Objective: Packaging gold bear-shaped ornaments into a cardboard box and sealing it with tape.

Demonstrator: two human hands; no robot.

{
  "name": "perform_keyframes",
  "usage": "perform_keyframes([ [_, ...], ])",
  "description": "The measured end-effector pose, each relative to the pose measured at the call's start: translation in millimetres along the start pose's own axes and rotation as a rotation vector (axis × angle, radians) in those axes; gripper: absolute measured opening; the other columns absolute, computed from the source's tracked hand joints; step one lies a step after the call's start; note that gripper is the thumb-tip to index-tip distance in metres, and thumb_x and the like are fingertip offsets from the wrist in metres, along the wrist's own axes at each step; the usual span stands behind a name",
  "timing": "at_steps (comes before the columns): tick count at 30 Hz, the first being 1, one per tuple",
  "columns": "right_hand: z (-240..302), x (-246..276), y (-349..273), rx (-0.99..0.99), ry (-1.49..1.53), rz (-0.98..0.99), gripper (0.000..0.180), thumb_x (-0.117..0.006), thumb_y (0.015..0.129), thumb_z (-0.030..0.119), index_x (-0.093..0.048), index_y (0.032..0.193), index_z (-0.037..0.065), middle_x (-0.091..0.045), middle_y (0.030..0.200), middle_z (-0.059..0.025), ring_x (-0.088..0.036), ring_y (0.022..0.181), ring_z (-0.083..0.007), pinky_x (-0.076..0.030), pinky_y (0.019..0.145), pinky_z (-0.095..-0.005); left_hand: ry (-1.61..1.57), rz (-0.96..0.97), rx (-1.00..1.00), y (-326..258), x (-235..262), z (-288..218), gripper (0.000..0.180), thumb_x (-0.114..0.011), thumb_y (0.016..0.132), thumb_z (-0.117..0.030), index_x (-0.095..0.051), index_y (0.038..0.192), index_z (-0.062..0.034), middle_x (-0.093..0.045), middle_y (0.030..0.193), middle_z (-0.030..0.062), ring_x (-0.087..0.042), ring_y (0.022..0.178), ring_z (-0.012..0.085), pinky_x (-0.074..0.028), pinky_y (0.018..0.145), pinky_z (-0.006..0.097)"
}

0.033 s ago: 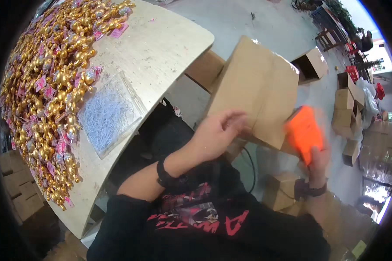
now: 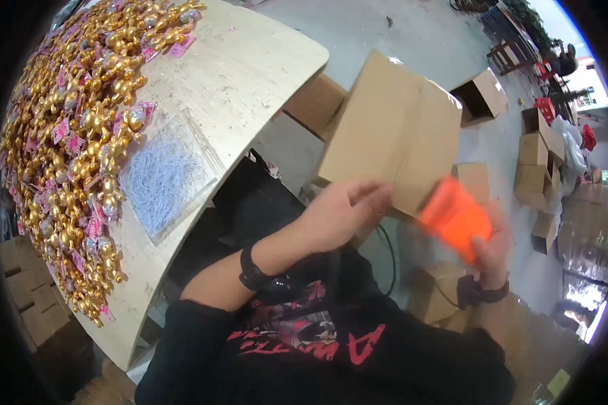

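Observation:
A brown cardboard box [image 2: 392, 128], with a lengthwise seam on its upper face, stands in front of me beside the table. At its near edge is my left hand [image 2: 348, 212], fingers curled in and thumb close against them; whatever they may hold is hidden. My right hand [image 2: 493, 246] grips a bright orange tool, by its look a tape dispenser [image 2: 456, 216], at the box's near right corner. Motion blurs both the tool and this hand, and whether the tool touches the box I cannot tell.
The pale table [image 2: 250, 74] at left bears a heap of shiny gold figures [image 2: 81, 135] with pink tags, and a clear tray [image 2: 213, 179] of thin pale strands. An open carton [image 2: 483, 98] lies on the floor beyond; stacked cartons [image 2: 534, 158] stand at right.
The orange tape dispenser and my right hand have swung left, toward the box's near edge. My left hand has shifted slightly right, its fingers closer together.

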State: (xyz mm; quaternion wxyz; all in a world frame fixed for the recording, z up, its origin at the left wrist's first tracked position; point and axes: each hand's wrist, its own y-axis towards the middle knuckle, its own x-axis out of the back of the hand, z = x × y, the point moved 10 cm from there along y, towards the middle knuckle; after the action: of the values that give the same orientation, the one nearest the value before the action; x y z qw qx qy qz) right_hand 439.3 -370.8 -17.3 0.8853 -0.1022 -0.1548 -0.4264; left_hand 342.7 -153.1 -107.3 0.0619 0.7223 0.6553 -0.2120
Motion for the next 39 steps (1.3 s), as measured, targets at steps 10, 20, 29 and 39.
perform_keyframes([
  [10, 2, -57, -23, -0.087, -0.365, 0.406, 0.039, -0.087, 0.081, 0.035, -0.071, 0.093, 0.001, -0.07, 0.08, -0.0132, -0.065, 0.066, -0.0291, -0.053, 0.065, -0.034, -0.386, -0.034, 0.199, -36, -2, 62, 0.025, -0.066, 0.104, -0.017, -0.073, 0.112, 0.0052, -0.078, 0.104, 0.0128, -0.073, 0.095, 0.0165, -0.056, 0.092, 0.031],
  [20, -110, 97, -57, -0.464, -0.652, 0.213, 0.044, -0.081, 0.087, 0.038, -0.076, 0.092, -0.005, -0.066, 0.067, -0.0038, -0.059, 0.063, -0.0114, -0.047, 0.059, -0.032, 0.522, -0.583, 0.017, -29, 141, 14, 0.022, -0.071, 0.1, -0.017, -0.076, 0.099, 0.0042, -0.078, 0.085, 0.006, -0.067, 0.076, 0.007, -0.052, 0.071, 0.022],
  [29, -209, 114, -60, -0.687, -0.91, 0.036, 0.063, -0.078, 0.088, 0.054, -0.073, 0.097, -0.008, -0.073, 0.081, -0.0228, -0.073, 0.081, -0.0358, -0.056, 0.073, -0.0452, 0.689, -0.684, 0.048, -11, 168, 51, 0.064, -0.069, 0.101, -0.028, -0.041, 0.149, 0.0031, -0.061, 0.135, 0.0281, -0.067, 0.115, 0.0324, -0.055, 0.098, 0.042],
  [39, -92, -31, -25, 0.352, -0.955, -0.674, 0.046, -0.066, 0.101, 0.024, -0.055, 0.135, -0.005, -0.06, 0.132, -0.0214, -0.061, 0.119, -0.0344, -0.048, 0.101, -0.0446, 1.709, -0.252, -0.537, 42, 10, 13, 0.093, -0.052, 0.091, -0.073, -0.045, 0.156, -0.0078, -0.036, 0.165, 0.0215, -0.028, 0.155, 0.0377, -0.029, 0.117, 0.067],
])
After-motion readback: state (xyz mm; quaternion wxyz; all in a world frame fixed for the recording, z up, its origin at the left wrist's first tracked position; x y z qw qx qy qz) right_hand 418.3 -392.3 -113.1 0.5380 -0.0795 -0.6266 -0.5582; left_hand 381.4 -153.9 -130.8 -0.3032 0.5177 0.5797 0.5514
